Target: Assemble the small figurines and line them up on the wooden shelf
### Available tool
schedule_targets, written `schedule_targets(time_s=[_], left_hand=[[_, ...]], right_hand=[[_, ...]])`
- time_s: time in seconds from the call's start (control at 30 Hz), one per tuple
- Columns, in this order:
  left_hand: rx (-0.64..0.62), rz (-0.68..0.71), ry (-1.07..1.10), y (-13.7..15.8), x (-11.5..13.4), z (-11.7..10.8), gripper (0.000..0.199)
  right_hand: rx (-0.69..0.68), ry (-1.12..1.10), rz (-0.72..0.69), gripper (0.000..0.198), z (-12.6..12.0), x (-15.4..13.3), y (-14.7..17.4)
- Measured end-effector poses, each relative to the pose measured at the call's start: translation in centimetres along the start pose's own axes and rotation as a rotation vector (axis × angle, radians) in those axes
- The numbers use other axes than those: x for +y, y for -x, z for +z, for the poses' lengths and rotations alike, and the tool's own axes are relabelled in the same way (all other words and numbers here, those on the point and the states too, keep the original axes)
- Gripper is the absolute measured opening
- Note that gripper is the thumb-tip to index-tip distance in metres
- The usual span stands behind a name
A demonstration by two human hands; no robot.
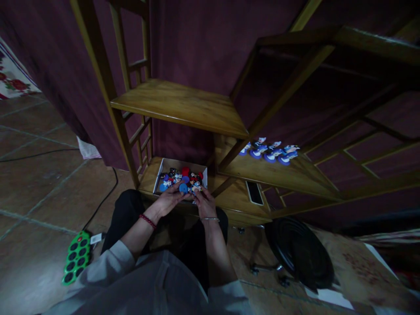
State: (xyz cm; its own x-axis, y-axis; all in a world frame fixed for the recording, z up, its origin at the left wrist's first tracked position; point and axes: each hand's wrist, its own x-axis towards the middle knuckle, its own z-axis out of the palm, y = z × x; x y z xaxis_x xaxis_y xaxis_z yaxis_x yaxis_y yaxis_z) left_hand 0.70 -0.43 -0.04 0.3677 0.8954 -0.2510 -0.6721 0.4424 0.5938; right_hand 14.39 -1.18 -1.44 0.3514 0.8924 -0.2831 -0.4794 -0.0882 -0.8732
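Note:
Low in front of me, a small toy figurine with a round blue base (183, 188) is at the fingertips of both hands, over the near edge of a shallow open box (159, 176). My left hand (168, 202), with a red beaded bracelet at the wrist, is closed on the blue base. Around the pale end at the right, my right hand (206, 204) has its fingers closed; whether that end belongs to the same figurine is hard to tell. Inside the box lie several jumbled figurines (173, 177) with red, blue and black parts.
Several figurines on purple-blue bases (270, 155) stand in rows on the right-hand shelf (285, 175). A phone (254, 193) lies on the lower board. Overhead juts a wooden shelf (180, 105). A black stool (298, 253) and a green power strip (76, 258) are on the floor.

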Motion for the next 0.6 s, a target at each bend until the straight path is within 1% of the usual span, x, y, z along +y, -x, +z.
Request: schedule_targets(time_s=[0.1, 0.2, 0.37, 0.5, 0.6], left_hand=[[0.010, -0.001, -0.053, 0.2, 0.4, -0.1, 0.042], [0.001, 0.004, -0.080, 0.5, 0.7, -0.1, 0.039], [-0.004, 0.038, -0.018, 1.0, 1.3, -0.1, 0.031], [0.014, 0.028, 0.039, 1.5, 2.1, 0.2, 0.023], [-0.014, 0.019, 0.046, 1.8, 2.7, 0.6, 0.022]], right_hand=[[-0.023, 0.058, 0.006, 0.048, 0.4, -0.6, 0.3], [-0.040, 0.117, -0.017, 0.048, 0.7, -1.1, 0.6], [-0.083, 0.144, -0.031, 0.049, 1.3, -1.7, 1.1], [-0.116, 0.177, -0.069, 0.048, 1.9, -2.5, 1.8], [-0.145, 0.229, -0.113, 0.046, 2.5, -3.3, 2.4]])
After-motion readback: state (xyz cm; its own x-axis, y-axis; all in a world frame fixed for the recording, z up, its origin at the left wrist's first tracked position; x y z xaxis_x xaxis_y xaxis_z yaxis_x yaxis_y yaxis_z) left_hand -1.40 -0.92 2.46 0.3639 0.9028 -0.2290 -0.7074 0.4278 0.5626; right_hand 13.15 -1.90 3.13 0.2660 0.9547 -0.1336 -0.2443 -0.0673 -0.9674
